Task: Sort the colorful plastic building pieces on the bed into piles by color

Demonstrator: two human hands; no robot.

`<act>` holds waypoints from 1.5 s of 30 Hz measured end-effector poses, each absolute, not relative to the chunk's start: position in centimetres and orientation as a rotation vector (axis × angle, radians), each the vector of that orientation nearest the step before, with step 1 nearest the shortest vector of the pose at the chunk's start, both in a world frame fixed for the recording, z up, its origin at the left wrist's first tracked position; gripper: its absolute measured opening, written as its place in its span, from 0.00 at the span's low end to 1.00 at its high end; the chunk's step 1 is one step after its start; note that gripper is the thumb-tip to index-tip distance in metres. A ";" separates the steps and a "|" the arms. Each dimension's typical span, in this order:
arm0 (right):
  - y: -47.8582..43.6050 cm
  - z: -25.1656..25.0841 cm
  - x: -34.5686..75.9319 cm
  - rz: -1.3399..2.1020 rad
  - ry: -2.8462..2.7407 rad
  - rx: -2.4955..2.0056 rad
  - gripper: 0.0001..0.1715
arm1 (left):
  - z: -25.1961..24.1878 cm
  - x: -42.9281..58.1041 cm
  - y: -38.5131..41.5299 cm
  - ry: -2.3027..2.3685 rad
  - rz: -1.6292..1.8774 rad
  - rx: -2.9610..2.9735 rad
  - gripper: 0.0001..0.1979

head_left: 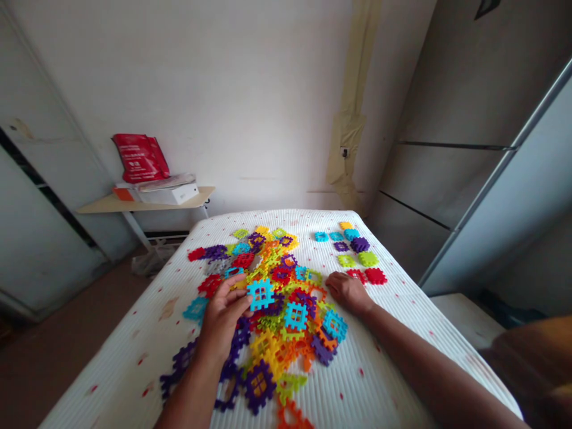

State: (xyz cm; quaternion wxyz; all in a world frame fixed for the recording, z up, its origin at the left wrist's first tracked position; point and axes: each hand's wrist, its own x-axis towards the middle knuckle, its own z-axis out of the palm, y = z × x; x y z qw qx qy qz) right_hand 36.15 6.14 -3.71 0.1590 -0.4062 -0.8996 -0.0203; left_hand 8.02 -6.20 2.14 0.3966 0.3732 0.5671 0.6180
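A pile of several colourful interlocking plastic tiles [277, 310] lies on a white ribbed bed cover [393, 357]. My left hand [222, 319] pinches a light blue square tile [260, 294] above the pile. My right hand [348, 292] rests curled on the cover at the pile's right edge, beside two red tiles [370, 276]; what its fingers hold, if anything, is hidden. To the far right, tiles lie sorted in pairs by colour: blue [328, 236], purple [353, 245], green [357, 260].
A low wooden shelf [147, 204] with a red bag [140, 157] and a white box [172, 193] stands at the back left by the wall. A grey wardrobe [491, 179] lines the right side. Bare floor [67, 333] lies to the left.
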 end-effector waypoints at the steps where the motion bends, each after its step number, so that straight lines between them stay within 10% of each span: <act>1: 6.2 -3.4 36.1 -0.018 -2.546 -1.165 0.13 | 2.2 8.4 -5.9 1.420 1.561 0.940 0.30; 25: 3.4 3.4 26.6 0.107 -2.608 -0.744 0.31 | 1.3 11.5 -3.5 1.378 1.559 0.981 0.41; 45: 26.6 3.4 36.4 -0.221 -2.716 -2.069 0.36 | 1.3 5.6 -4.3 1.620 1.977 0.780 0.29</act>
